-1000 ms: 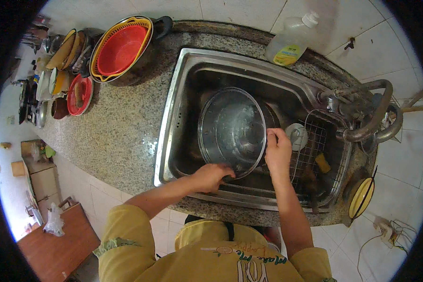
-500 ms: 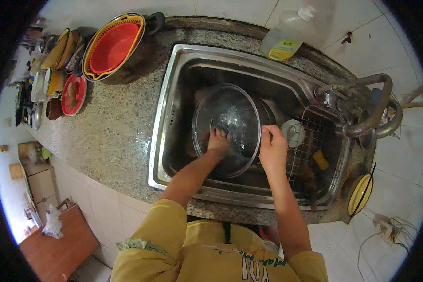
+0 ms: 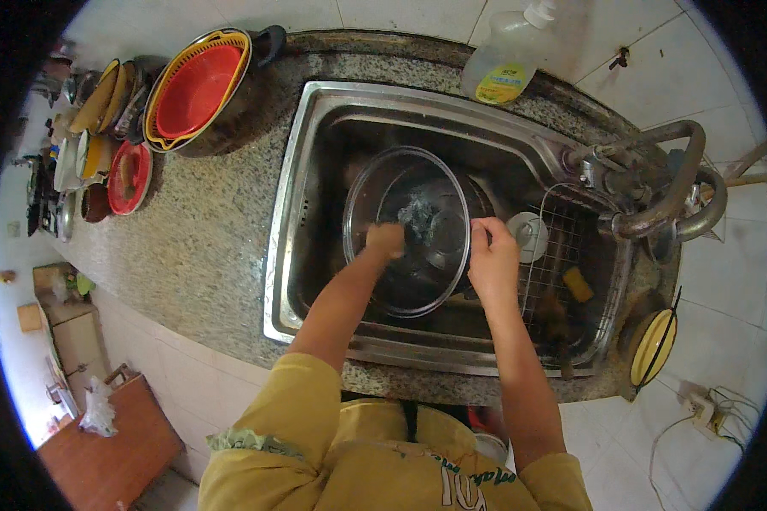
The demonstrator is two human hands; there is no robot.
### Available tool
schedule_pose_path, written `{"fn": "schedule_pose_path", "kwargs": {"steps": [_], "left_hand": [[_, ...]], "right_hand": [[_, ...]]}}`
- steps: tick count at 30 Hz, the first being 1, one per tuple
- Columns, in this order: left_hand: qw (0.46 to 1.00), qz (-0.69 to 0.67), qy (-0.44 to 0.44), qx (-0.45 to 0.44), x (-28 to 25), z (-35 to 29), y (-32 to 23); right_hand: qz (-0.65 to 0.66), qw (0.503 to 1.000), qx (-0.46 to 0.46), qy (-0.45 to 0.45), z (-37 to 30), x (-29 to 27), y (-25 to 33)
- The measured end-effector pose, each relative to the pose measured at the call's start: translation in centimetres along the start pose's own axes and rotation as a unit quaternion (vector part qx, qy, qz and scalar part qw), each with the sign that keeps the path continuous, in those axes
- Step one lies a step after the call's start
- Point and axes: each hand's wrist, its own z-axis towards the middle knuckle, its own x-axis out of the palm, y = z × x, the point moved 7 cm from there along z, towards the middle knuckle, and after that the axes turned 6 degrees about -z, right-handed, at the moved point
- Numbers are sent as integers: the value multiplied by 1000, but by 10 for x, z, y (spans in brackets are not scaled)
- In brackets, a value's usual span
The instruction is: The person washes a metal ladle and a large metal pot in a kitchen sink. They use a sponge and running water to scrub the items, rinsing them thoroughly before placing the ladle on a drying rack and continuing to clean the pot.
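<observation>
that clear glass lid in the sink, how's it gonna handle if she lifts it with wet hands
The glass lid looks wet and sudsy, so probably slippery. It seems rigid and fairly heavy for its size, and likely breakable against the steel sink. The right hand grips its rim while the left hand presses inside, which should steady it.

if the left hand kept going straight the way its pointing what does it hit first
The left hand is already inside the glass bowl, pointing toward the far side. It would probably meet the bowl's far wall first, then the sink wall behind; depth is hard to judge.
</observation>
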Motion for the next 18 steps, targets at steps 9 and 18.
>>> {"fn": "schedule_pose_path", "kwargs": {"steps": [9, 18], "left_hand": [[973, -165, -57, 153, -6, -53, -59], [970, 85, -162, 159, -17, -20, -14]], "right_hand": [[-6, 1000, -9, 1, -1, 6, 3], [31, 998, 36, 31, -1, 17, -14]]}}
